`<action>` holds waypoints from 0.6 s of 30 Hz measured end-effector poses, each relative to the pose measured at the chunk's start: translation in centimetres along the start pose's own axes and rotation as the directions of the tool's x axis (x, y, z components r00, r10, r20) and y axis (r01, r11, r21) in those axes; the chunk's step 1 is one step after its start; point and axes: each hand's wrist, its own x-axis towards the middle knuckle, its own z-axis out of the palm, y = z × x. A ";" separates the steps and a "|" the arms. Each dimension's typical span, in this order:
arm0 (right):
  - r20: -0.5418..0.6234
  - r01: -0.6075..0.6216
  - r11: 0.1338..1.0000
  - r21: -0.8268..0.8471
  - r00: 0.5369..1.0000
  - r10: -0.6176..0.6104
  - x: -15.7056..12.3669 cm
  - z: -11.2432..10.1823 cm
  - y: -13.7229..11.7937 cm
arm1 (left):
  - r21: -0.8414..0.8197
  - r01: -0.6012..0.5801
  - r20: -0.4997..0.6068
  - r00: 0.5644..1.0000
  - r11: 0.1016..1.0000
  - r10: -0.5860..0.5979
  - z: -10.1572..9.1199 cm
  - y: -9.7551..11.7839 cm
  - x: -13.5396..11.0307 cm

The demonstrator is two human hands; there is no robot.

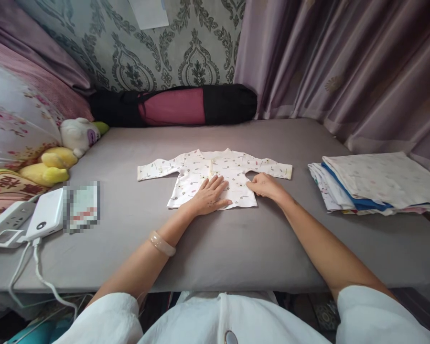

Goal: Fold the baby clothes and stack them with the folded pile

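A small white printed baby shirt [232, 168] lies spread flat on the grey bed [236, 239], sleeves out to both sides. My left hand [210, 195] rests flat on the shirt's lower middle, fingers stretched and slightly apart. A pale bangle sits on that wrist. My right hand [265, 185] is at the shirt's lower right side edge, fingers curled in a pinch on the fabric.
A stack of folded cloths [376, 184] lies at the right. A black and pink roll bag [175, 106] lies along the wall. Plush toys [66, 153] and pillows sit at the left, with a white power bank [46, 214], a power strip [7, 223] and cables near the front left edge.
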 end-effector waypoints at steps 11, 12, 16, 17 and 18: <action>-0.101 0.545 0.838 0.013 0.835 -0.541 0.0 4.6 -5.4 | 0.035 0.244 -0.262 0.938 0.969 -0.227 2.0 0.9 1.4; -0.053 0.524 0.850 0.054 0.851 -0.522 0.4 5.1 -5.9 | 0.052 0.252 -0.244 0.942 0.966 -0.232 2.3 0.9 1.4; 0.040 0.384 0.922 0.054 0.922 -0.386 2.7 5.7 -7.5 | 0.137 0.319 -0.192 0.937 0.938 -0.290 2.4 1.6 1.4; 0.033 0.358 0.933 0.033 0.933 -0.359 3.4 5.6 -7.8 | 0.157 0.336 -0.195 0.932 0.929 -0.304 2.3 1.8 1.4; 0.021 0.333 0.943 0.009 0.943 -0.333 4.1 5.5 -8.1 | 0.173 0.347 -0.203 0.928 0.922 -0.312 2.3 1.9 1.4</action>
